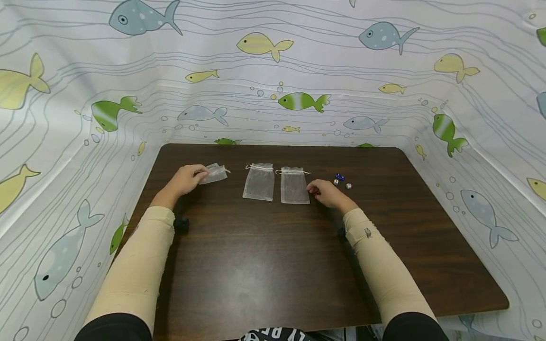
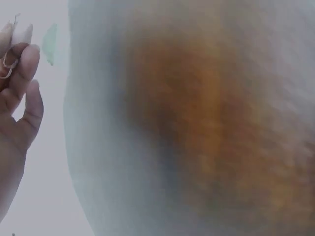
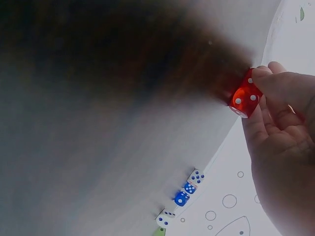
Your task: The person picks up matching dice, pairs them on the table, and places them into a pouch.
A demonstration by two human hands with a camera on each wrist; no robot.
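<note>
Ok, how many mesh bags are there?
3: the left bag in the left hand, the middle bag flat on the table, and the right bag flat beside the right hand.

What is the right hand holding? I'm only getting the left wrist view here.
Observer: The right hand pinches a red, see-through, cube-shaped die with white dots between its fingers.
Operator: Okay, are there more dice near it?
Observer: Yes, two blue cube-shaped dice and two white cube-shaped dice with dark dots lie to the right of that hand.
Operator: And what's in the middle of the table?
Observer: Toward the far side of the dark brown, wood-grained table, two sheer white drawstring bags lie flat, side by side.
</note>
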